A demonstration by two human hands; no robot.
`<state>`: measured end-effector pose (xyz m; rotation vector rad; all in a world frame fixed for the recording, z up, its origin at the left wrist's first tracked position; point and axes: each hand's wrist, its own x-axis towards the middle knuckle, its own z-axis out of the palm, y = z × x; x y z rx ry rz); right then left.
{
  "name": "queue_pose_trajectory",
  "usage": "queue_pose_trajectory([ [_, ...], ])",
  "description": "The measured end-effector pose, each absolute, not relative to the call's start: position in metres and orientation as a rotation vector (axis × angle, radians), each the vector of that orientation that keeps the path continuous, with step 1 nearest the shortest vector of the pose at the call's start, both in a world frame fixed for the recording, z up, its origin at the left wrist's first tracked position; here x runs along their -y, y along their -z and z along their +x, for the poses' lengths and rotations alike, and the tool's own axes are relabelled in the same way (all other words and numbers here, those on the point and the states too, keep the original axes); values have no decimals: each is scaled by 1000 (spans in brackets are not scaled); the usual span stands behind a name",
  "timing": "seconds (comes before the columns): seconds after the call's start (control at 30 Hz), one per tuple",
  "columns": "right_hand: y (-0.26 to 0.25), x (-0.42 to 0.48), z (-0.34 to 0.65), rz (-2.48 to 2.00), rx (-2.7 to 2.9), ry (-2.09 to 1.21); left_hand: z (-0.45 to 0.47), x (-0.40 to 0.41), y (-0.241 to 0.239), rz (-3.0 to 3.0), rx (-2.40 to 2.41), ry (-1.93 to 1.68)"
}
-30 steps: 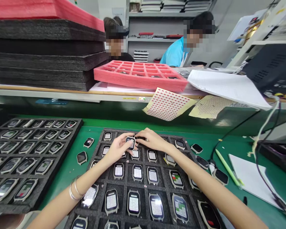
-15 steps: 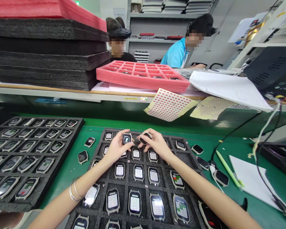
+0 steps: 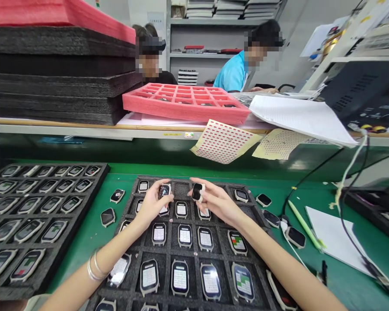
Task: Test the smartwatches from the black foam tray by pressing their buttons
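Both forearms reach in from the lower corners, and the left hand (image 3: 151,204) and right hand (image 3: 218,203) are held apart, a short gap between them, above the top row of the foam tray (image 3: 155,178). The left hand curls its fingers around a square smartwatch (image 3: 164,191), screen showing. The right hand pinches a second watch (image 3: 197,192) between thumb and fingertips, tilted, with its dark face partly hidden. Both held watches sit just inside the tray's top edge. Below the hands, rows of watches (image 3: 180,277) with white-patterned screens lie in the tray's compartments. Loose watches (image 3: 108,217) rest on the green mat (image 3: 90,242) just beyond the tray's left edge, and others (image 3: 271,219) lie just beyond its right edge. A strip of mat separates the tray from a second foam tray (image 3: 94,177) on its left. Bangles (image 3: 94,267) circle the left wrist.
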<state>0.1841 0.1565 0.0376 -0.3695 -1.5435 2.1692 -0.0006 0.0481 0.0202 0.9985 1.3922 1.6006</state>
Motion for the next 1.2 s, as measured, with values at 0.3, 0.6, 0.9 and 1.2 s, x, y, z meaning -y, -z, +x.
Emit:
queue_pose_trajectory([
  [0.3, -38, -151, 189, -183, 1638, -2341, 0, -45, -12, 1198, -1493, -1551],
  [0.6, -36, -150, 188, -193, 1621, -2346, 0, -44, -12, 1324, -1547, -1475],
  [0.9, -35, -151, 187, -307, 1632, -2262, 0, -41, -18, 1363, -1554, -1395],
  [1.2, -35, -151, 187, -373, 1615, -2225, 1, -38, -18, 1382, -1561, -1354],
])
